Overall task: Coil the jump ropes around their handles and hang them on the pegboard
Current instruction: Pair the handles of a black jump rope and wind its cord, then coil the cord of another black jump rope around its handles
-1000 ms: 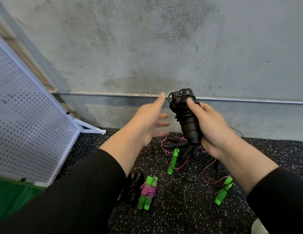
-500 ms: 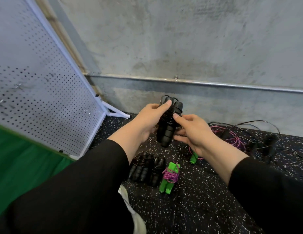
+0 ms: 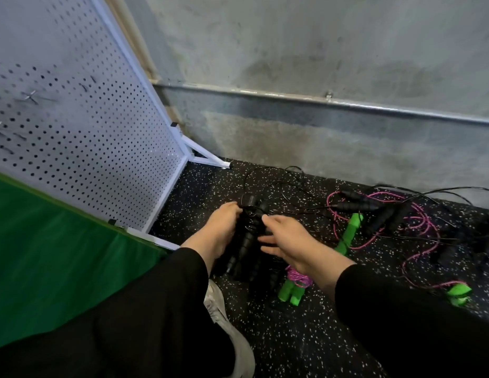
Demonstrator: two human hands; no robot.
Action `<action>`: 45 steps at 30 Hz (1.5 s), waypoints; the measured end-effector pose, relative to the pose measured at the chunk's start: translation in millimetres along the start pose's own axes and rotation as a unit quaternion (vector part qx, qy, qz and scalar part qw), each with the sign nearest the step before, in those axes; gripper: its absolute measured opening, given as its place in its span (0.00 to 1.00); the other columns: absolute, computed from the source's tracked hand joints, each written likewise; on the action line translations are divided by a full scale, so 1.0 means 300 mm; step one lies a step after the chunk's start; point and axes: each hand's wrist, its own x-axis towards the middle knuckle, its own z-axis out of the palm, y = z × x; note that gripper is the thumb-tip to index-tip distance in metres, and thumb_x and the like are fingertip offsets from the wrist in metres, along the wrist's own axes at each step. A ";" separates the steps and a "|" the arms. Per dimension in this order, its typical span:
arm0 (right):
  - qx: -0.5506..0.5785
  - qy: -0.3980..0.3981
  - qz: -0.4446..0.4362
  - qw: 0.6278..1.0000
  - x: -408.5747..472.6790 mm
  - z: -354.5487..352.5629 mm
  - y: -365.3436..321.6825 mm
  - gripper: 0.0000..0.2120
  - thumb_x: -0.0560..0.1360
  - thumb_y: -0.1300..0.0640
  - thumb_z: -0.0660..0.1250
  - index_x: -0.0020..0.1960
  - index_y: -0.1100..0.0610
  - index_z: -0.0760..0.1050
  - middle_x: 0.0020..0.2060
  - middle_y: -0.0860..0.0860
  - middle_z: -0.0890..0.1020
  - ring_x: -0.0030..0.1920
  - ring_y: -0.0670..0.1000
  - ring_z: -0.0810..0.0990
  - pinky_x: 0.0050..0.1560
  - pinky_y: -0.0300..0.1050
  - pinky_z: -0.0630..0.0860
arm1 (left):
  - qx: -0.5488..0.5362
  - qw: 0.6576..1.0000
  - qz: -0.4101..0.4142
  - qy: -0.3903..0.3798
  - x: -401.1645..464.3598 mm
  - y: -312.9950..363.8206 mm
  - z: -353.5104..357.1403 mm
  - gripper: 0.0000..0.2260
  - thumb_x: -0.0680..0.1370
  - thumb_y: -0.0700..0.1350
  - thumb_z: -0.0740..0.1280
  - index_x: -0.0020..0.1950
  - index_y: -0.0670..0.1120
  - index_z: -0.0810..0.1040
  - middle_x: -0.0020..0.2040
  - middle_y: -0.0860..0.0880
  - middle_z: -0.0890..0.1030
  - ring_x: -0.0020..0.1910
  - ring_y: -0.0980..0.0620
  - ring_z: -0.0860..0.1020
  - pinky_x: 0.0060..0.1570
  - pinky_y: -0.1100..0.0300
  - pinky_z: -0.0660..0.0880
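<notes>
My left hand (image 3: 217,230) grips a coiled black jump rope (image 3: 250,227) low over the floor, its handles wrapped in thin black cord. My right hand (image 3: 288,242) hovers right beside the bundle with fingers spread and relaxed, barely touching it. Under the hands lies another black coiled bundle (image 3: 246,271). A coiled green-handled rope with pink cord (image 3: 294,285) lies by my right wrist. Loose black and pink ropes (image 3: 388,211) with green handles (image 3: 348,234) sprawl to the right. The white pegboard (image 3: 74,118) stands at the left.
A green mat (image 3: 47,257) lies at the pegboard's foot. The pegboard's white frame leg (image 3: 208,156) juts onto the black speckled floor (image 3: 306,336). A grey concrete wall with a metal rail (image 3: 347,103) runs behind. My shoe (image 3: 227,328) shows at bottom centre.
The black bundle passed from my right hand to my left and came down toward the floor. My right hand let go and opened. My head turned left and down.
</notes>
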 end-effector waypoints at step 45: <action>-0.356 0.169 -0.023 0.919 0.243 -0.500 0.063 0.16 0.82 0.50 0.64 0.66 0.58 0.78 0.60 0.54 0.83 0.60 0.55 0.80 0.62 0.44 0.75 | 0.363 0.891 0.272 0.010 0.256 0.039 0.526 0.16 0.84 0.49 0.61 0.69 0.45 0.77 0.63 0.44 0.81 0.62 0.44 0.78 0.61 0.53 0.73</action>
